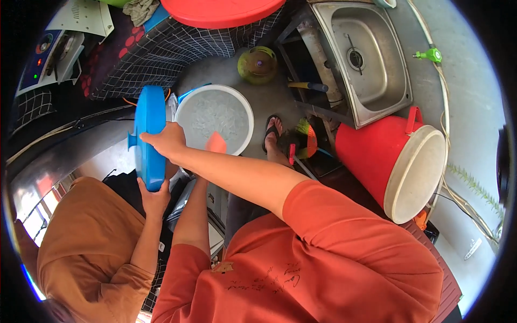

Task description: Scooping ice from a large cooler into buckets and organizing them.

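My right hand (165, 141) is closed on the rim of a round blue plastic lid (150, 121), which is tilted up nearly on edge. A co-worker's hand (154, 198) grips the lower end of the same lid. Beyond my forearms, a round white tub (250, 126) holds what looks like ice in pieces (207, 110). My left forearm (192, 220) reaches up toward the tub and passes beneath my right forearm, which hides the left hand. An orange-pink plastic piece (216, 143) shows over the tub's near side; whether my left hand holds it is hidden.
The co-worker in a brown shirt (86, 237) is close on my left. To the right, a red bucket (371, 159) lies tilted below a steel sink (371, 48). A green gas cylinder (257, 65) stands past the tub, near a red round tabletop (223, 11). A hammer-like handle (309, 86) juts out beneath the sink.
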